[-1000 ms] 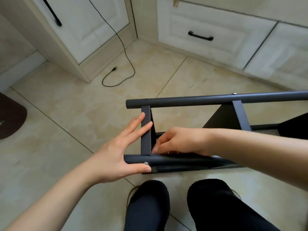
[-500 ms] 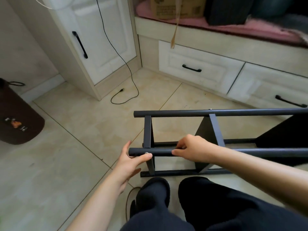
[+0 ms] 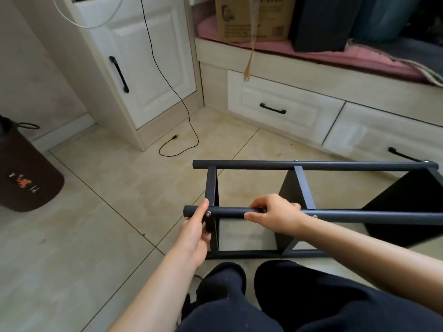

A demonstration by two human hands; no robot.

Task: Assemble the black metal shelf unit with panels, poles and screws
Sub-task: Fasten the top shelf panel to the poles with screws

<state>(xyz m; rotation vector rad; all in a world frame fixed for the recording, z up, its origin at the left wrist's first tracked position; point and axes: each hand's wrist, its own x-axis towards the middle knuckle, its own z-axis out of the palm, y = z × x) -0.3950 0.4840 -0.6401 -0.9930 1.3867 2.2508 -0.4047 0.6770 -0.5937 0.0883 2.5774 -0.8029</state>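
Note:
The black metal shelf unit lies on its side on the tiled floor in front of my knees. Its far pole point(image 3: 251, 164) and near pole point(image 3: 359, 214) run left to right, joined by an end panel point(image 3: 212, 185), a middle panel point(image 3: 291, 188) and a larger panel point(image 3: 402, 207) at the right. A lower pole point(image 3: 247, 254) rests on the floor. My left hand point(image 3: 194, 232) holds the end panel's edge, thumb up against the near pole beside a silver screw point(image 3: 208, 213). My right hand point(image 3: 273, 215) grips the near pole between the end and middle panels.
A black cable point(image 3: 178, 149) loops on the tiles behind the shelf. A white cabinet point(image 3: 153, 68) stands at the back left, and drawers point(image 3: 273, 109) run under a bench with a cardboard box point(image 3: 254, 17). A brown bag point(image 3: 24, 178) sits at the left. My legs point(image 3: 239, 295) are just below the shelf.
My left hand went from flat fingers on the end panel to holding its edge. My right hand moved up and closed round the near pole. The view tilted up.

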